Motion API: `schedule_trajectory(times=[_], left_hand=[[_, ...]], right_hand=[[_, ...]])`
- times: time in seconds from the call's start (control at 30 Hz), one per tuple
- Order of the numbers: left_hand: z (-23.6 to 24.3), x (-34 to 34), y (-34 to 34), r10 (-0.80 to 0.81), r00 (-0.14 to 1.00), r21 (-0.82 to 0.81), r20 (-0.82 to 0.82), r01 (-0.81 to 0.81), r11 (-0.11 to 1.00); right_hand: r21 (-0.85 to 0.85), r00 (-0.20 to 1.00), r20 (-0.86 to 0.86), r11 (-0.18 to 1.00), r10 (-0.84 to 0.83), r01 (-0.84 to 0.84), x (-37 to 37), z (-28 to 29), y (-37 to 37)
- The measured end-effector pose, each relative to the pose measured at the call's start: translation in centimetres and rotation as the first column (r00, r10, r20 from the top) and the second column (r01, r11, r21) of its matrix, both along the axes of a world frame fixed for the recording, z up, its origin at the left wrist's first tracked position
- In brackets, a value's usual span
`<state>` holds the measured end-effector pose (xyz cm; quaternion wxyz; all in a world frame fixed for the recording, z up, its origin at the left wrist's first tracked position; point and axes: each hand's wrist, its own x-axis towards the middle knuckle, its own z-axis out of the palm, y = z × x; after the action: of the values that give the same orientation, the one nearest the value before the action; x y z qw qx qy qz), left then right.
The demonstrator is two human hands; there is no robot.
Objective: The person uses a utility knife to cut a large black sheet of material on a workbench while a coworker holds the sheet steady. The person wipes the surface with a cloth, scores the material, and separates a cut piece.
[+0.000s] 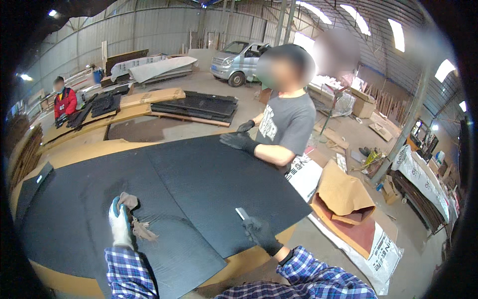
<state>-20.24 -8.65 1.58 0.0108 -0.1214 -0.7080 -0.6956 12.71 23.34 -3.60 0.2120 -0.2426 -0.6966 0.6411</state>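
Note:
My left hand (121, 225), in a white and blue glove, is closed on a grey-brown rag (128, 200) over a large black sheet (99, 172). A frayed beige scrap of cloth (143, 231) lies beside its wrist. My right hand (260, 233), in a black glove, grips a small tool with a flat, pale metal blade (242, 213), perhaps a scraper; its handle is hidden in my fingers. Beneath that hand is a second black sheet (224, 184), meeting the first along a slanting seam.
A co-worker (289, 117) in a grey shirt stands across, black-gloved hands at the sheet's far edge. Cardboard (74, 285) shows under the sheets. Folded brown cardboard (343, 192) sits to the right. Behind are stacked black panels (196, 107), a person in red (64, 102) and a van (238, 62).

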Motion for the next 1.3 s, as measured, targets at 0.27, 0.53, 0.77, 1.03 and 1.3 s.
schedule_trajectory(times=[0.27,0.53,0.77,1.03,1.3], left_hand=[[1.3,1.5,0.4,0.036,0.991,-0.055,0.126,-0.029,0.998],[-1.0,-0.6,0.1,0.065,0.994,-0.069,0.089,-0.059,0.996],[-0.3,0.1,0.4,0.046,0.987,-0.020,0.152,-0.043,0.999],[-1.1,-0.5,0.0,0.074,0.995,-0.155,-0.070,-0.084,0.984],[0.1,0.4,0.1,0.063,0.996,-0.043,0.065,-0.060,0.997]], right_hand=[[-0.079,1.000,-0.002,0.997,-0.010,0.009,0.1,0.2,-0.3],[0.031,0.999,0.037,0.999,-0.009,0.008,-0.4,-0.3,0.0],[0.122,1.000,0.025,0.992,0.012,-0.015,-0.1,-0.8,0.0],[0.108,0.999,-0.020,0.994,0.030,-0.028,0.1,0.5,-0.1],[-0.030,0.994,0.057,0.995,0.095,-0.094,-2.0,11.2,-0.5]])
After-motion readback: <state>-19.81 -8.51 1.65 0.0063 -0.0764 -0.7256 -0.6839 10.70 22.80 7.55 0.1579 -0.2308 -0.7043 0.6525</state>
